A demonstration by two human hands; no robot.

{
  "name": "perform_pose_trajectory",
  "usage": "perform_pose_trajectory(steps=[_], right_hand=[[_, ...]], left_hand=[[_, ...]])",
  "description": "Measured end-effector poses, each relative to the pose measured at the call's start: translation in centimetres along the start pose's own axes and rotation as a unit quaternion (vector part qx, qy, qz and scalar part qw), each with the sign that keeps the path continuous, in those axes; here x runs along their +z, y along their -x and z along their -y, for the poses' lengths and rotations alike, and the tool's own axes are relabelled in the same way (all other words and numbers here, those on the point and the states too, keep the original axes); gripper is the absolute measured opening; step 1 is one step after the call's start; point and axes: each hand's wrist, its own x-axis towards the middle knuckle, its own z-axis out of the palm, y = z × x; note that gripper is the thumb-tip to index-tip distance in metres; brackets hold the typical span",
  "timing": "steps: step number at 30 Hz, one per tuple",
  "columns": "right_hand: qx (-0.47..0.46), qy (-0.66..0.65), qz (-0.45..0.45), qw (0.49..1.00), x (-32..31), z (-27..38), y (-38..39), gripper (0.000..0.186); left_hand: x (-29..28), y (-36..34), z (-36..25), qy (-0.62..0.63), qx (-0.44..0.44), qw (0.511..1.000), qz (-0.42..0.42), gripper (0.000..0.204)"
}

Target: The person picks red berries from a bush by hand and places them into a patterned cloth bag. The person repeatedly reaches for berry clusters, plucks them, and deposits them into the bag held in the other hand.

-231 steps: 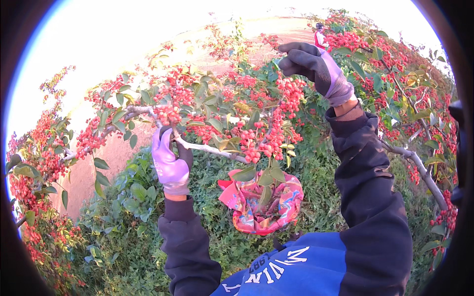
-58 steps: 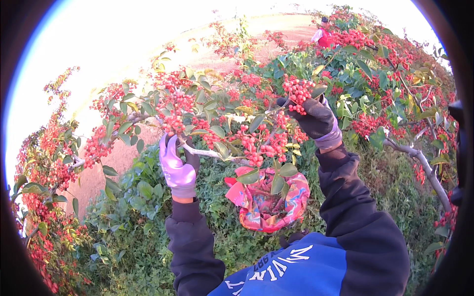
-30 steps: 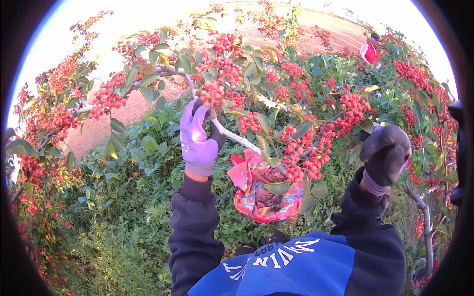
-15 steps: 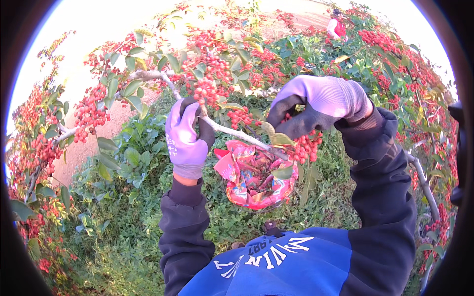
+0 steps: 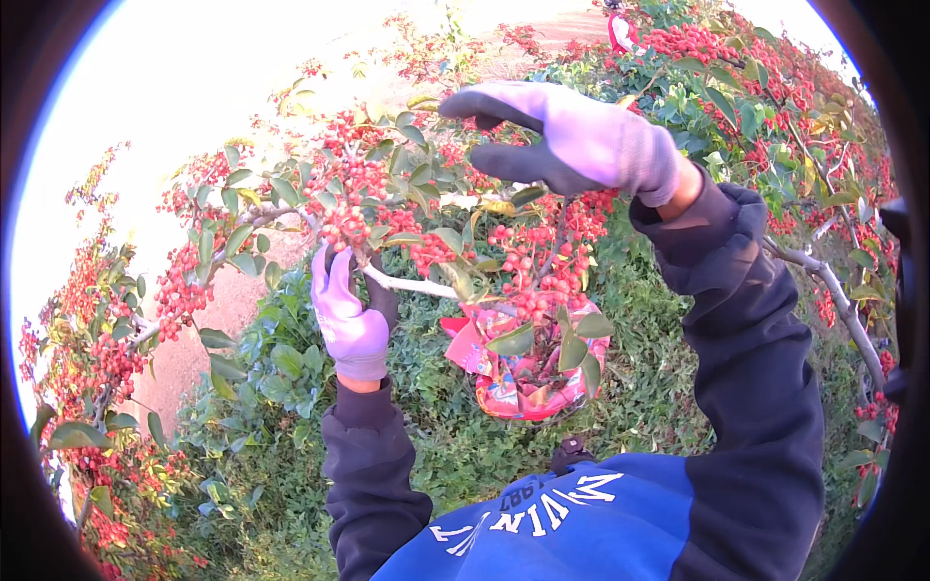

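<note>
My left hand, in a lavender and dark glove, grips a pale branch just under a cluster of red berries. My right hand, gloved the same way, is raised over the branch with fingers and thumb apart and nothing visible between them. Just below it, more red berry clusters hang among leaves. Beneath them on the undergrowth sits a pink patterned cloth-lined container with dark bits inside, partly hidden by leaves.
Berry-laden branches reach down the left side, and a pale limb with more berries bends on the right. Green weeds cover the ground, with reddish bare soil beyond. A person in red and white is among bushes at the back.
My right hand has risen from among the berry clusters up and leftward, its fingers now apart. My left hand still grips the branch. The view has shifted, lowering the foreground branch in the picture.
</note>
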Motion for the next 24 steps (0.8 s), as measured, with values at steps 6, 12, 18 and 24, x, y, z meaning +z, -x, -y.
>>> perform_pose_trajectory(steps=[6, 12, 18, 24], right_hand=[[-0.088, -0.132, 0.377, 0.912, -1.3, -0.7, 0.9, 0.052], [0.05, -0.208, 0.401, 0.891, 1.4, -2.3, 0.2, 0.031], [0.012, -0.188, 0.367, 0.911, -1.9, -2.6, -1.0, 0.031], [-0.041, -0.064, 0.366, 0.927, -3.0, -2.1, -2.1, 0.032]], left_hand=[[0.3, 0.3, 0.5, -0.007, -0.019, 1.0, -0.002, 0.025], [0.0, 0.7, 1.0, 0.0, -0.03, 0.999, 0.044, 0.045], [0.4, -0.5, -0.3, 0.079, -0.044, 0.996, 0.016, 0.025], [1.2, -1.0, -1.1, 0.037, 0.005, 0.999, -0.011, 0.026]])
